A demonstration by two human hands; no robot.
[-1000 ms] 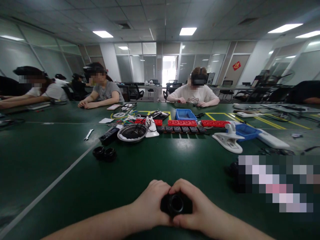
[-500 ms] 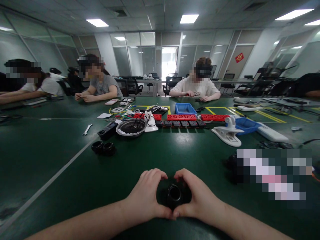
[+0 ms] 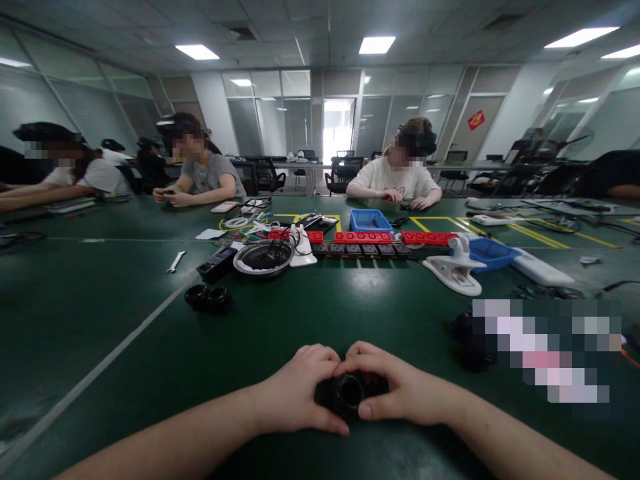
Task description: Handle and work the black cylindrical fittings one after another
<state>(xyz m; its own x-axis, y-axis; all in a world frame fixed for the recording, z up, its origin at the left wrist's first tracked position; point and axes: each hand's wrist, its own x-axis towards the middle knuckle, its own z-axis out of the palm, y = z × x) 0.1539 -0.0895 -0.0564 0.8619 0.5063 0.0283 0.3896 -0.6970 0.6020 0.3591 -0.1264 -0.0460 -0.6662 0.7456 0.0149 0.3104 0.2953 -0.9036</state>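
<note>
A short black round part (image 3: 350, 392) with a hole in its top stands upright on the green table, between my two hands. My right hand (image 3: 395, 383) is curled around its right side, with the thumb at its front and the fingers behind. My left hand (image 3: 305, 388) is cupped loosely on the left, thumb stretched out near the front of the base and thumb and fingers apart. The fingertips of both hands meet behind the part, where they are partly hidden. Two similar black rings (image 3: 209, 298) lie farther off to the left.
A steel bowl (image 3: 240, 267), a wrench (image 3: 175, 262), a white clip stand (image 3: 457, 283), red socket strips (image 3: 363, 237) and blue trays (image 3: 370, 220) lie across the table's middle. More black parts (image 3: 473, 340) are at right. Other people (image 3: 395, 180) sit opposite.
My right hand has closed in around the black part, its thumb and fingers now against it. My left fingers have come together with the right ones behind it.
</note>
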